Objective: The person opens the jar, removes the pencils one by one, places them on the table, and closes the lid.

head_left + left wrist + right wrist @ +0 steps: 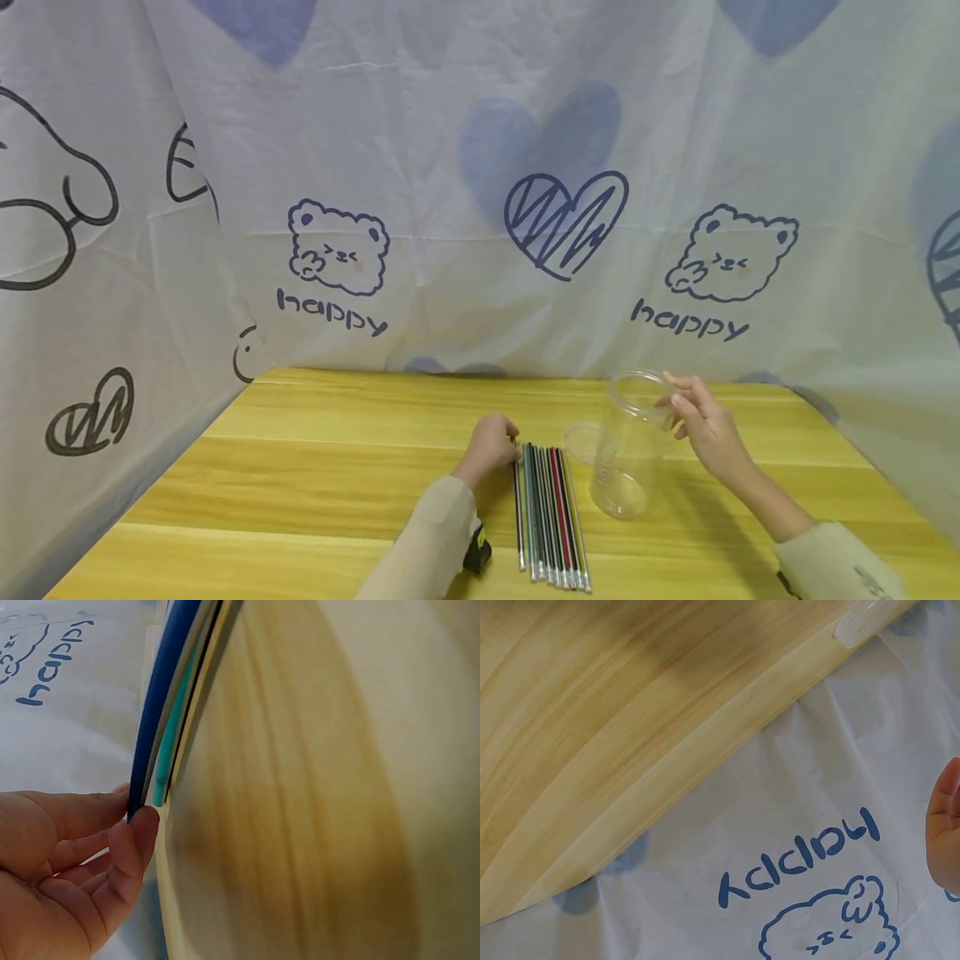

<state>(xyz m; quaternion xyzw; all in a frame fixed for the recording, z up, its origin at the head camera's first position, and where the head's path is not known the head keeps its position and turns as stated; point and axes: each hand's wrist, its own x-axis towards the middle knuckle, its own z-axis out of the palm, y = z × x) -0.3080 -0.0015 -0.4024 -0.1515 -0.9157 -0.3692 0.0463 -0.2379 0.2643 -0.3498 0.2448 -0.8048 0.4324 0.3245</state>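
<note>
At the left side of a row of pencils (553,517), my left hand (489,448) pinches the far end of a dark blue pencil (518,521) between thumb and fingertips. The left wrist view shows that blue pencil (156,712) in the thumb and fingers of my left hand (82,877), with a teal pencil (171,742) just beyond it. The row's eraser ends point toward me. My right hand (701,423) holds a tall clear plastic jar (622,492) by its open rim; the jar stands upright right of the pencils. Only part of my right hand (943,832) enters the right wrist view.
A clear round lid (576,428) lies on the wooden table (337,467), behind the pencils and left of the jar. A white cloth (450,317) printed with hearts and bears hangs along the table's back edge.
</note>
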